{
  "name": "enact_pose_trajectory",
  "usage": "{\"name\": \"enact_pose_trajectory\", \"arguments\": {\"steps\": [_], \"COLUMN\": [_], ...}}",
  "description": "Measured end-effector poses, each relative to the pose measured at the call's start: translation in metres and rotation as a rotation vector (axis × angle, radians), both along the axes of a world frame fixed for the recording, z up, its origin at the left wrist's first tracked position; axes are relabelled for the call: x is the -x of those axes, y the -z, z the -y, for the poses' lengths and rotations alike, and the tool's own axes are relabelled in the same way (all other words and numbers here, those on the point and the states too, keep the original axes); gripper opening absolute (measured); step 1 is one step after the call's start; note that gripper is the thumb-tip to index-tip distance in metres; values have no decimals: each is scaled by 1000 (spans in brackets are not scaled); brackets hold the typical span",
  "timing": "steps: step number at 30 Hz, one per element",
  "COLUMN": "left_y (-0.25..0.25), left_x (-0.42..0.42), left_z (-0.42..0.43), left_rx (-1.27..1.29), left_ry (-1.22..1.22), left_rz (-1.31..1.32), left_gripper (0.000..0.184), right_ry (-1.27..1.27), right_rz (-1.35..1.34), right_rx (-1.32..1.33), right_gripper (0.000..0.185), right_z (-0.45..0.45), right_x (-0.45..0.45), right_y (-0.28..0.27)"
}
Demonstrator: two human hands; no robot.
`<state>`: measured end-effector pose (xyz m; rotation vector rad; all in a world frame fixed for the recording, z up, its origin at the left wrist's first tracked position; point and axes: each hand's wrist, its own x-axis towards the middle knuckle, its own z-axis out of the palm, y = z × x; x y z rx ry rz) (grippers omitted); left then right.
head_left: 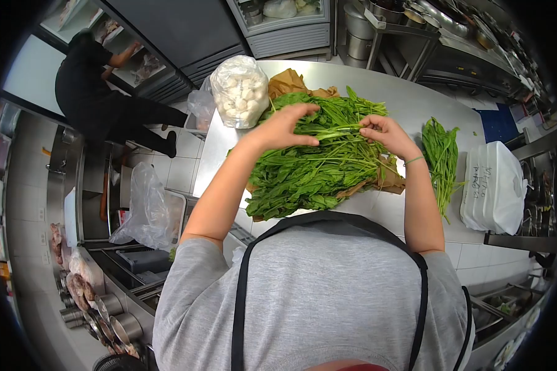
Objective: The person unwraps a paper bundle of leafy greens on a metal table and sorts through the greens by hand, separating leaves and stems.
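Note:
A large pile of leafy greens (pixel 309 179) with long thin stems lies on brown paper (pixel 288 82) on the steel table. Over the left part of the pile is my left hand (pixel 284 128), its thumb and fingers spread apart around the leaves without closing on them. My right hand (pixel 385 135) pinches the stem ends of some greens at the pile's right side, its fingertips together. A smaller bunch of greens (pixel 439 154) lies apart, to the right of my right forearm.
A clear bag of white, rounded pieces (pixel 240 93) stands at the table's left. Stacked white containers (pixel 492 188) with handwriting sit at the right edge of the steel table (pixel 408 93). A person in black (pixel 96 86) reaches into an open fridge at the far left.

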<state>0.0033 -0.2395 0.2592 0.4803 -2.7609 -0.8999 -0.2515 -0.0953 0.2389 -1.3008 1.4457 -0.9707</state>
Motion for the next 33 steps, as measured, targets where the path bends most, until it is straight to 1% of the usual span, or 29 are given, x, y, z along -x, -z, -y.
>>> {"name": "enact_pose_trajectory", "arguments": {"steps": [1,3,4,6,7,9,10,12,13,14,15,16,18,20,22,24,25,29,31,33], "left_y": [8,12,16,23,22,16,12,11,10,9,6,3,-3,-5,-5,-3,-1,0,0,-2], "left_x": [3,4,3,-1,-3,-6,-7,-8,-8,-8,-8,-7,-8,-11,-15,-16,-14,4,9,12], "left_z": [-4,-3,-2,0,0,-1,-1,3,4,4,4,4,4,6,8,6,4,-6,-9,-9], "left_rx": [-127,-216,-215,-181,-183,-197,-197,-180,-161,-161,-215,-267,-302,-339,-324,-314,-301,-274,-213,-171], "left_ry": [0,-47,-44,12,13,-4,-3,11,26,27,16,6,7,0,-4,-14,-17,24,56,69], "left_rz": [-8,238,239,284,287,234,241,237,233,234,233,232,230,225,219,215,212,191,221,222], "left_gripper": [73,61,61,47,47,38,35,34,33,33,32,31,31,32,35,35,36,35,36,35], "right_ry": [3,-15,-12,-15,-14,62,61,126,125,20,-83,-79,-89,-81,-80,-52,-52,-81,-88,-102], "right_rz": [0,39,40,-7,-4,-345,-345,-641,-641,-662,-681,-682,-779,-765,-750,-670,-672,-740,-767,-838], "right_rx": [0,16,17,-8,-9,183,181,520,520,524,526,526,532,485,439,509,506,538,560,588], "right_gripper": [15,17,17,22,22,29,29,37,37,36,35,35,30,28,26,21,21,19,19,15], "right_z": [-1,-4,-5,-7,-7,-8,-8,-2,2,7,11,15,20,19,20,18,18,20,19,17], "right_x": [2,7,9,12,11,4,-1,-16,-23,-31,-39,-47,-60,-62,-61,-58,-59,-64,-64,-64], "right_y": [-2,-5,-6,-7,-4,0,-3,-12,-14,-15,-15,-13,-7,-9,-9,-4,-4,-4,-4,-7]}}
